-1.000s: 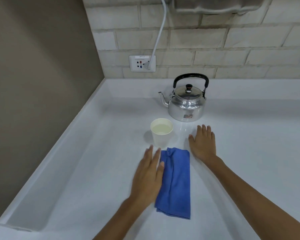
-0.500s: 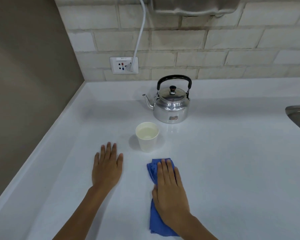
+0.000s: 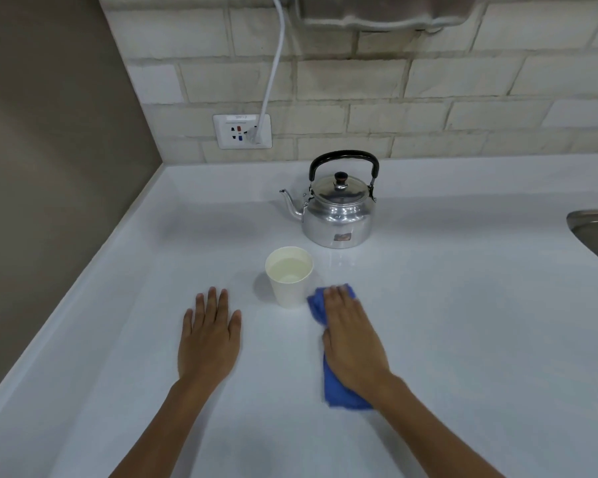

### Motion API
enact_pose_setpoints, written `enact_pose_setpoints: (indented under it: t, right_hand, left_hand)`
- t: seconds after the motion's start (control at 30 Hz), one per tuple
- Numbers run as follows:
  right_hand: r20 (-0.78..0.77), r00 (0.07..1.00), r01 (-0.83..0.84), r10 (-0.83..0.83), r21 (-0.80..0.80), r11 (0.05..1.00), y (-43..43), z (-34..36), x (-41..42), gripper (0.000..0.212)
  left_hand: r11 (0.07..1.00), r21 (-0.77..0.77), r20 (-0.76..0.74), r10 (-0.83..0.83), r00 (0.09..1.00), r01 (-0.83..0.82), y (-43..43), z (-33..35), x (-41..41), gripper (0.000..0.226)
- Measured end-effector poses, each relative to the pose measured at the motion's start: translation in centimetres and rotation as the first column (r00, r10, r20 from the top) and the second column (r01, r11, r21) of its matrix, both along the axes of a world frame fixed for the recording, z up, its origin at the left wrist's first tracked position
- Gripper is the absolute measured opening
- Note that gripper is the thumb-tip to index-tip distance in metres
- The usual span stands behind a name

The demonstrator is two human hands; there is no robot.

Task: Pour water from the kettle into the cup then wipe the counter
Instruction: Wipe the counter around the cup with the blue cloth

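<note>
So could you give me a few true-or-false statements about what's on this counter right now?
1. The cup holds water. True.
2. The kettle lies tipped over. False: it stands upright behind the cup.
3. The right hand presses flat on a blue cloth. True.
4. The left hand grips the cup. False: it rests flat on the counter, apart from the cup.
</note>
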State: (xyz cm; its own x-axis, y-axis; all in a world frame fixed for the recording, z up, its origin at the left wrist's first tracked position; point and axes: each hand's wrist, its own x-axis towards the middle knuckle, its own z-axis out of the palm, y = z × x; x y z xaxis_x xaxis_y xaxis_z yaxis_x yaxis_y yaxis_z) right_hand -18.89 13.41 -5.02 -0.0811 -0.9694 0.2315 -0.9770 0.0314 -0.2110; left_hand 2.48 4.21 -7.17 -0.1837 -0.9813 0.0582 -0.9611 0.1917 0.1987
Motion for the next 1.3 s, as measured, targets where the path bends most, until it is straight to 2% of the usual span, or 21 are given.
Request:
enact_pose_setpoints:
  t: [0.1,0.2,0.3,0.4,0.47,0.53,0.63,0.8,0.9,1.03,1.13,1.23,1.3]
  right_hand:
    - [0.111,0.993,-0.052,0.05,0.014,0.999,2.0,0.0,-2.5,0.057]
    - [0.195,0.974,0.106,-0.114,0.05,0.993,0.1,0.9,-8.7,0.055]
    - [0.137,0.935,0.313,-0.326,0.108,0.943,-3.6,1.9,-12.6,0.047]
    - [0.117,0.921,0.368,-0.372,0.054,0.928,-6.8,1.7,-11.9,0.042]
    - [0.137,0.955,0.262,-0.263,0.025,0.965,-7.4,1.6,-9.5,0.042]
    - [0.113,0.992,0.066,-0.064,-0.013,0.998,-6.1,0.5,-7.4,0.046]
    - [0.099,0.982,-0.158,0.162,-0.056,0.986,-3.3,-0.9,-6.5,0.049]
    - [0.151,0.987,-0.06,0.058,0.011,0.998,-6.8,0.0,-5.2,0.049]
    - [0.156,0.979,-0.139,0.13,0.049,0.989,-9.0,0.6,-2.9,0.049]
    - [0.198,0.943,-0.282,0.269,0.044,0.958,-7.4,-0.2,-3.8,0.046]
    - [0.211,0.966,-0.155,0.149,0.012,0.988,-6.2,-0.1,-8.0,0.05]
    - [0.234,0.968,0.083,-0.091,0.044,0.996,-6.2,1.3,-11.8,0.034]
    - [0.229,0.957,0.168,-0.178,0.066,0.984,-6.0,2.0,-11.4,0.03]
  left_hand:
    - [1.0,-0.009,0.004,-0.003,1.0,0.003,0.0,-0.2,0.3,0.056]
    - [1.0,-0.006,-0.001,0.005,1.0,-0.005,0.1,-0.1,0.2,0.056]
    - [1.0,-0.002,0.011,0.014,1.0,-0.014,0.2,0.1,0.0,0.056]
    - [1.0,0.006,0.025,0.014,1.0,-0.014,0.2,0.1,-0.2,0.056]
    - [1.0,-0.002,0.027,0.009,1.0,-0.009,0.2,0.2,-0.2,0.056]
    - [1.0,-0.006,0.02,0.006,1.0,-0.006,0.2,0.2,-0.2,0.056]
    - [1.0,-0.001,0.018,0.014,1.0,-0.014,0.2,0.3,-0.1,0.056]
    - [1.0,0.007,0.015,0.021,1.0,-0.021,0.2,0.4,-0.3,0.056]
    - [1.0,0.012,0.02,0.013,1.0,-0.013,0.3,0.5,-0.3,0.056]
    - [1.0,-0.004,0.019,0.011,1.0,-0.011,0.2,0.4,0.0,0.056]
    - [1.0,0.003,0.013,0.006,1.0,-0.006,0.2,0.4,0.1,0.056]
    - [1.0,0.003,0.017,0.004,1.0,-0.004,0.3,0.5,-0.1,0.056]
    - [1.0,-0.002,0.02,0.01,1.0,-0.01,0.2,0.5,-0.2,0.056]
